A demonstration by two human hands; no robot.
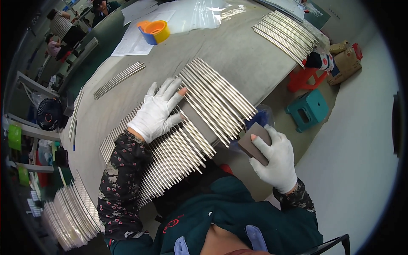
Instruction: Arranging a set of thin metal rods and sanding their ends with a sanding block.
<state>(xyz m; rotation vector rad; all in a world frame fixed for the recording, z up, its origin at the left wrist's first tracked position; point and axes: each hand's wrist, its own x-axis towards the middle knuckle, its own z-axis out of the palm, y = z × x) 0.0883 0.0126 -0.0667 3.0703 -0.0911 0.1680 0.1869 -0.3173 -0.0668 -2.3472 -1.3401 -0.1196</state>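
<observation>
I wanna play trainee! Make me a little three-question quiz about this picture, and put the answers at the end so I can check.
1. True or false: the left grip, in a white glove, is over the metal rods.

2. Pick one. What does the right grip hold?
A) a metal rod
B) a brown block
C) a fan

3. Fill in the colour: beside the red stool on the floor stands a ____ stool.

Key: 1. True. 2. B. 3. Teal (blue-green).
</observation>
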